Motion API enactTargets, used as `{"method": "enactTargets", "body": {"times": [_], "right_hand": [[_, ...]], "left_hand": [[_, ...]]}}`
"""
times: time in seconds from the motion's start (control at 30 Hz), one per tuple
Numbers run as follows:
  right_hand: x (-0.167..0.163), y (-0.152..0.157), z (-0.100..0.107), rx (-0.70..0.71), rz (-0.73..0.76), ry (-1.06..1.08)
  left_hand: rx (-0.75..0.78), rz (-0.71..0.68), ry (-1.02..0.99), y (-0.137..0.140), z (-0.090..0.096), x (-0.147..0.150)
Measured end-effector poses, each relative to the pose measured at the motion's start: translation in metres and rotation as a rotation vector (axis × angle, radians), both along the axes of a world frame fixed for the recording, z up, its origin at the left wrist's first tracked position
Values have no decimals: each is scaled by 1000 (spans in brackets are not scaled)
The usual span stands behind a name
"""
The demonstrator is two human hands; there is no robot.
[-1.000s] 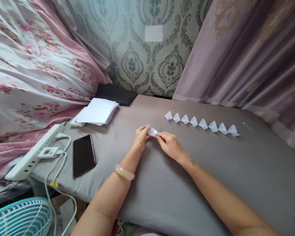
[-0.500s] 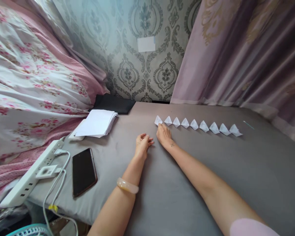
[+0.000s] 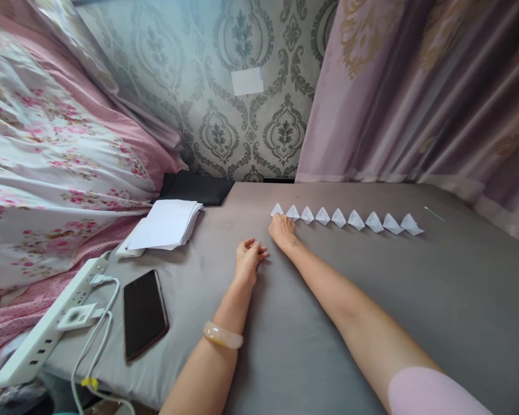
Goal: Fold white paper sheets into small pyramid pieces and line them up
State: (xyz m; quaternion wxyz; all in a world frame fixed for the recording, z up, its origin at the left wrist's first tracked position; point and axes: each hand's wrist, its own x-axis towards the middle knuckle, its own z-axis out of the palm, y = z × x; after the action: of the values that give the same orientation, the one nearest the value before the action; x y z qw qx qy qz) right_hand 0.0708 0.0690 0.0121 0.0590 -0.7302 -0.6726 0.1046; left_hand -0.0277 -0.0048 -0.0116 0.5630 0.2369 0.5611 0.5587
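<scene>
Several small white folded paper boats stand in a row on the grey cloth surface. My right hand [image 3: 282,230] is at the left end of that row, its fingers closed at the leftmost paper boat [image 3: 277,209]. The hand covers the lower part of this boat and hides the fingertips. Just to its right stands another paper boat [image 3: 293,212], partly behind my knuckles. My left hand [image 3: 249,257] rests nearer and to the left, with loosely bent fingers apart and nothing in them.
To the left lie a stack of white paper [image 3: 166,222], a black phone [image 3: 145,314] and a white power strip [image 3: 47,328] with cables. A black folder-like item [image 3: 196,187] is at the back. A thin swab-like stick [image 3: 435,214] lies far right. Curtains [image 3: 372,104] hang behind.
My right hand has moved slightly forward and left, covering more of the leftmost paper boat. My left hand stays almost in place. The camera view has shifted a little.
</scene>
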Motion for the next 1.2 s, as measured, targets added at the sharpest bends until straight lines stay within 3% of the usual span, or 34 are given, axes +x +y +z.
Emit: {"method": "enactTargets", "body": {"times": [0.33,0.63,0.93,1.2], "right_hand": [[-1,-7,-2,144,-39,67],[5,-57,-5,187,126,99],[55,-124,-5,152,403,118],[113,-154,-17,203,535,185]], "left_hand": [[-2,-8,5,1,-1,-1],[5,-9,22,2,-3,0],[106,-119,172,-1,-11,-3],[320,-379,599,-11,-15,7]]}}
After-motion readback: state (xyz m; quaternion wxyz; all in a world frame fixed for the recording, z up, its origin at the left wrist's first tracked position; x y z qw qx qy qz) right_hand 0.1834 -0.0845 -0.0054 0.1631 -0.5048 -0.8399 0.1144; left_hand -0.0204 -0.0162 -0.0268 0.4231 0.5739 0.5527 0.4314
